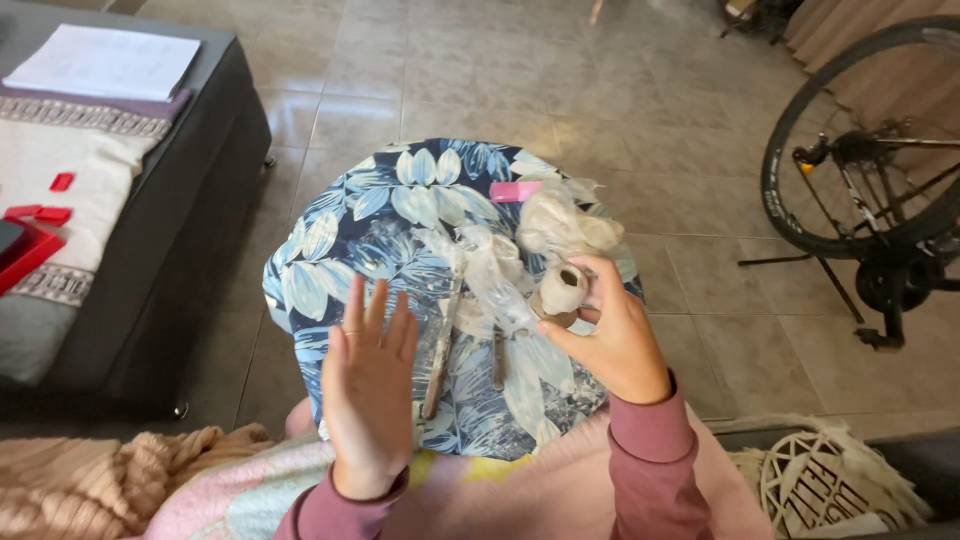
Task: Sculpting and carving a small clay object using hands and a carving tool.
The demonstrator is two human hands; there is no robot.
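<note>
My right hand (612, 335) grips a small cream spool of twine (563, 288) with a hollow core, held over a round table covered in a blue leaf-print cloth (345, 235). My left hand (368, 385) hovers flat with fingers apart above the cloth's near left side, holding nothing. Between the hands lie crumpled clear plastic wrap (492, 275) and two thin wooden sticks (441, 350). A wad of pale fibre in plastic (562, 225) sits just beyond the spool, and a pink rectangular piece (516, 191) lies at the far edge.
A dark sofa (180, 230) with a cream cloth, white papers (105, 62) and red pieces (40, 215) stands at left. A bicycle wheel (850, 170) on a stand is at right. A white woven item (810, 480) and a knitted blanket (110, 480) lie near my lap.
</note>
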